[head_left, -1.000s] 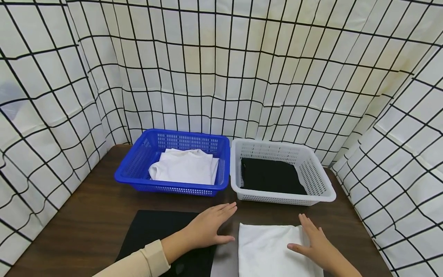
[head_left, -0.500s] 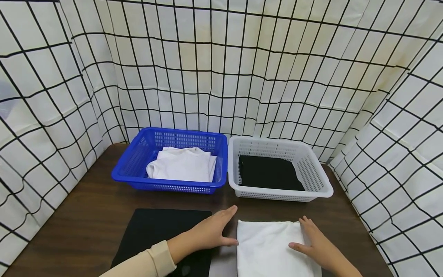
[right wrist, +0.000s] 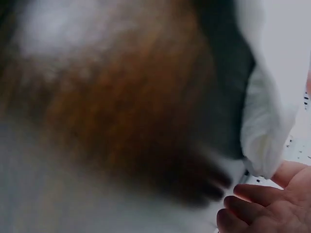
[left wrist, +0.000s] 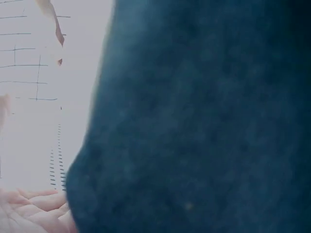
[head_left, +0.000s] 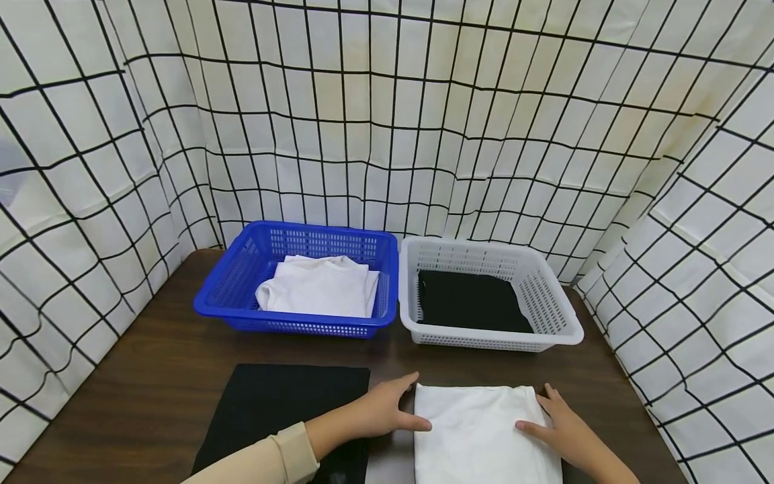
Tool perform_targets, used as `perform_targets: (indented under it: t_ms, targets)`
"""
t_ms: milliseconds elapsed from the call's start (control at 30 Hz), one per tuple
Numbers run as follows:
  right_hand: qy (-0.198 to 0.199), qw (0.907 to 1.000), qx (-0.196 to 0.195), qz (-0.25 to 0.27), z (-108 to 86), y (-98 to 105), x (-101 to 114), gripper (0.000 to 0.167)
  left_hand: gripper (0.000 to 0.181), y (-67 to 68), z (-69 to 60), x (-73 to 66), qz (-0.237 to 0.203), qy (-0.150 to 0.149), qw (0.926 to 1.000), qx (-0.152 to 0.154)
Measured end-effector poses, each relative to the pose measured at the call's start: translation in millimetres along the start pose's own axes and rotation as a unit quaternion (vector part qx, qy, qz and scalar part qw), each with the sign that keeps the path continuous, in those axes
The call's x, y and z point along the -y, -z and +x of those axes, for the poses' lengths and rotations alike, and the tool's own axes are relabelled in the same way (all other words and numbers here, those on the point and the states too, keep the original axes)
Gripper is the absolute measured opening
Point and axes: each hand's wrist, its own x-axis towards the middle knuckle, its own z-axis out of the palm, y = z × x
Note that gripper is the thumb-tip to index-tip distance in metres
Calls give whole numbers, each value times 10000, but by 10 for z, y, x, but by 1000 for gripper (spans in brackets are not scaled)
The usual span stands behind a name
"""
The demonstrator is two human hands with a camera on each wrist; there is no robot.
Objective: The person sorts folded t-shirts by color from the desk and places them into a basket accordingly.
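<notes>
Brown tabletop (head_left: 145, 396), white cloth (head_left: 478, 433), side edges toward white basket (head_left: 484, 335)

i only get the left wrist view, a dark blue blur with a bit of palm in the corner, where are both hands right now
Observer: In the head view, the left hand is at the left edge of a white cloth, and the right hand is at its right edge.
Operator: ok, anything beyond that
Observer: Yes, a blue basket and a white basket stand side by side, the blue one on the left.
Operator: what's in the white one
Observer: A black cloth, lying flat.
</notes>
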Motion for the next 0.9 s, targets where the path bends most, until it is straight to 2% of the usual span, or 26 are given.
perform_targets:
  t_ms: [267,367,533,633,767,900]
  targets:
    - [-73,9998,45,205,10,-9,1,93,88,-21,29,18,-490,-91,9987,-118]
    - [-107,9995,52,293,4,-5,16,91,86,-35,46,29,-816,-117,9965,-172]
    - [-198,9990,41,396,-14,7,48,86,83,-47,82,42,-1641,25,9861,-244]
    - [-218,9994,-147,245,-42,12,67,78,80,-49,101,36,-2009,160,9791,-288]
    - [-162,9983,-555,-112,-84,5,86,67,77,-62,119,33,-2252,233,9735,-331]
    - [-238,9968,-708,-284,-105,-19,93,72,74,-85,129,39,-2430,244,9689,-393]
